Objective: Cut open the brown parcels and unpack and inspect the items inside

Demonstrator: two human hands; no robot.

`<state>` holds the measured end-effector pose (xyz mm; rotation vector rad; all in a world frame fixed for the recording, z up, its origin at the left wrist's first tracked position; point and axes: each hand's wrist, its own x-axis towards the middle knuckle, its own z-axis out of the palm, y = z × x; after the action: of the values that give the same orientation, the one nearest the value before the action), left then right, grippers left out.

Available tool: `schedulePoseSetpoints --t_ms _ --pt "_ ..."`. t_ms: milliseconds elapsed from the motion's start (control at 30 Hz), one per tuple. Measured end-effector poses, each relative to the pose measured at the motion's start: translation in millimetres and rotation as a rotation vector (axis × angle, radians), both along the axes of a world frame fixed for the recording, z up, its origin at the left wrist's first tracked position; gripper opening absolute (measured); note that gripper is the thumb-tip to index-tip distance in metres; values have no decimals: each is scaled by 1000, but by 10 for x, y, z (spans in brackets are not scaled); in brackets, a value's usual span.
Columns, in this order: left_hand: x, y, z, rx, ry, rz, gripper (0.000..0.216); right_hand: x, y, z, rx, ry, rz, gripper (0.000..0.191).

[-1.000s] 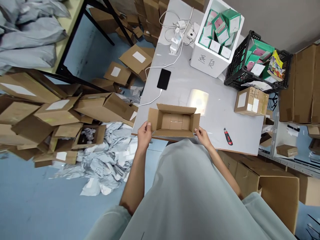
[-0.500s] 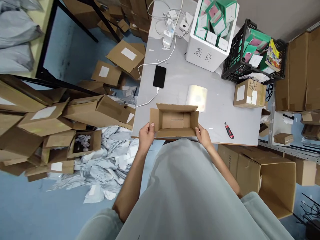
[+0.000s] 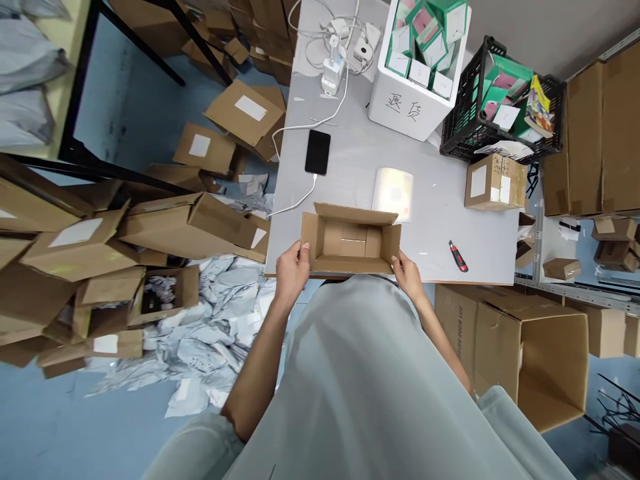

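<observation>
An open cardboard box (image 3: 353, 233) with nothing inside sits at the front edge of the grey table, its flaps standing up. My left hand (image 3: 293, 270) grips the left end of the box, thumb on top near the flap. On the opposite end, my right hand (image 3: 407, 272) pinches the right flap between thumb and fingers. A lit white panel (image 3: 393, 193) lies just behind the box. The red and black utility knife (image 3: 458, 257) rests on the table to the right of my right hand.
Behind are a phone (image 3: 317, 153) on a cable, a white bin (image 3: 411, 110) of green boxes, a black crate (image 3: 463, 127) and a taped carton (image 3: 496, 182). Cartons and grey plastic bags (image 3: 220, 333) cover the floor at left. A large open carton (image 3: 553, 367) stands at lower right.
The view has shifted slightly. Both hands keep their hold on the cardboard box, which shows a little farther right and tilted slightly.
</observation>
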<state>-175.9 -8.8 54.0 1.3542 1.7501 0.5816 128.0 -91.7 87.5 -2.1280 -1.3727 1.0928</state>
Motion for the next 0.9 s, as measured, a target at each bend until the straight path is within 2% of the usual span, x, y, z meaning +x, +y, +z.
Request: schedulePoseSetpoints --t_ms 200,533,767,900 --pt "-52 77 -3 -40 1 -1 28 -10 -16 -115 7 -5 -36 40" --pt "21 100 134 -56 88 -47 31 -30 2 -65 -8 -62 17 38" --pt "-68 -39 148 -45 222 -97 25 -32 -82 -98 36 132 -159 52" --pt "-114 -92 216 -25 276 -182 33 -10 -65 -95 59 194 -234 53"
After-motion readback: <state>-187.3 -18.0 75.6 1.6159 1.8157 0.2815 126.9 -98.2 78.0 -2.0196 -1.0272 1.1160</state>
